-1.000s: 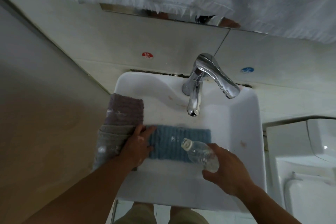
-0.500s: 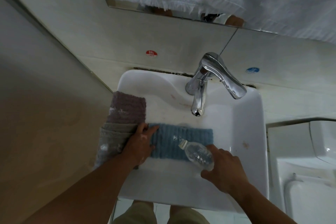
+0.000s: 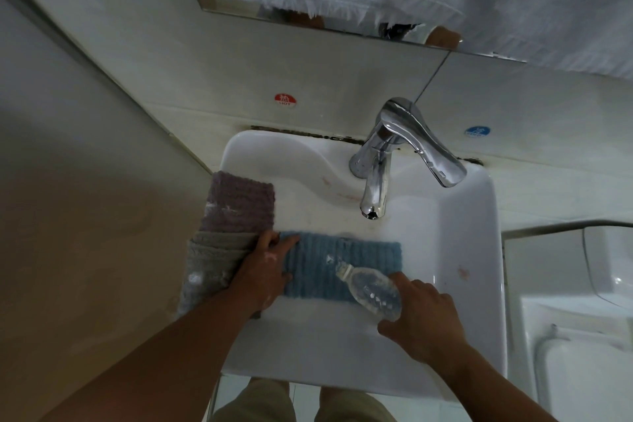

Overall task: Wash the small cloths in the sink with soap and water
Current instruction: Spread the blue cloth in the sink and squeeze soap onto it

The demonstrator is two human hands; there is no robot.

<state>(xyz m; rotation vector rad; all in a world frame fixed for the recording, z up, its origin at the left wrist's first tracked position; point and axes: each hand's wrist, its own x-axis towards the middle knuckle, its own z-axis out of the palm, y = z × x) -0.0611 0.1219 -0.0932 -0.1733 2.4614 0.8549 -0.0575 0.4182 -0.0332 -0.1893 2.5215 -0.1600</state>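
Both my arms are bare right up to the edge of the view, my left arm (image 3: 161, 343) and my right arm (image 3: 489, 380) alike. My left hand (image 3: 267, 271) has a few little white spots on its back and near the wrist. My right hand (image 3: 428, 315) is bare too. Down low I see my light tan trousers (image 3: 260, 401), the same colour on both sides

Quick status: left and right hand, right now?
Left hand: open, pressing on the left end of the blue cloth.
Right hand: holding the clear bottle, tipped over that cloth.
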